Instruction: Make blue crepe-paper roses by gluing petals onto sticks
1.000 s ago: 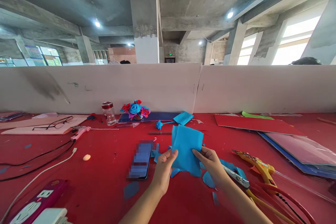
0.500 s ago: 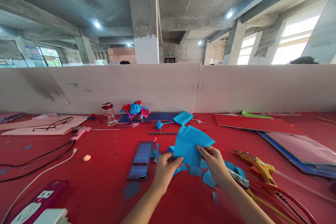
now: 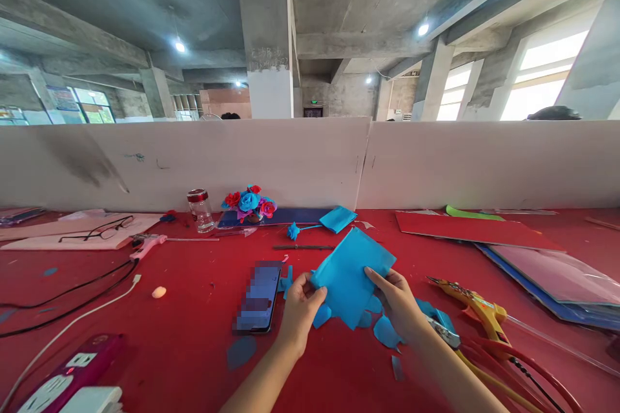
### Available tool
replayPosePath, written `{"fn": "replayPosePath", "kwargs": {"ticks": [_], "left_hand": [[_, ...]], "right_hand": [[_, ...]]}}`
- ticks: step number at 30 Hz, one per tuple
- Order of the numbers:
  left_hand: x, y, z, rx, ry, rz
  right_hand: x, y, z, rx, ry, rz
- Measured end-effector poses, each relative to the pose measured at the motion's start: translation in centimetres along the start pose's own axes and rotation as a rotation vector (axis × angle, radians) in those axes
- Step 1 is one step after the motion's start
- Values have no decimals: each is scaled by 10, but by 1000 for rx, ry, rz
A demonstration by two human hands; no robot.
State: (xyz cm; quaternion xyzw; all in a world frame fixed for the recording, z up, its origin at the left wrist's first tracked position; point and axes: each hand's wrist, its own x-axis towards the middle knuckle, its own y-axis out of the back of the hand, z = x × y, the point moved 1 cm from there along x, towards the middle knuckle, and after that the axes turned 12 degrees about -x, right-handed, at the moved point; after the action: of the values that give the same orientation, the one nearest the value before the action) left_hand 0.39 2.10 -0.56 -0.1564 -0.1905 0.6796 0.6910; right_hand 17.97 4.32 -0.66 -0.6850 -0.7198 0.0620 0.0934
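A folded sheet of blue paper (image 3: 349, 274) is held low over the red table (image 3: 184, 310) by both hands. My left hand (image 3: 299, 311) pinches its left edge, fingers closed on it. My right hand (image 3: 400, 302) grips its right edge with the thumb on top. Several blue paper scraps (image 3: 385, 331) lie under and beside the sheet. A phone (image 3: 258, 297) lies just left of my left hand.
A yellow glue gun (image 3: 477, 308) and scissors with a blue handle (image 3: 442, 326) lie to the right. Further back are a paper flower bouquet (image 3: 249, 201), a jar (image 3: 198, 208), glasses (image 3: 97, 229), coloured sheets (image 3: 477, 229), a power strip (image 3: 72, 374) and white partition boards (image 3: 290, 161).
The blue sheet has been turned and lowered from upright to a tilted diamond closer to the table. Both hands kept hold of it and shifted slightly.
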Motion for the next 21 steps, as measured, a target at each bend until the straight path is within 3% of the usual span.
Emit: {"fn": "replayPosePath", "kwargs": {"ticks": [5, 11, 21], "left_hand": [[2, 2, 1, 14, -23, 42], [1, 2, 2, 46, -41, 43], [1, 5, 6, 117, -54, 31]], "right_hand": [[1, 1, 4, -31, 14, -18], [-3, -3, -4, -73, 35, 58], [-8, -6, -8, -98, -29, 92]]}}
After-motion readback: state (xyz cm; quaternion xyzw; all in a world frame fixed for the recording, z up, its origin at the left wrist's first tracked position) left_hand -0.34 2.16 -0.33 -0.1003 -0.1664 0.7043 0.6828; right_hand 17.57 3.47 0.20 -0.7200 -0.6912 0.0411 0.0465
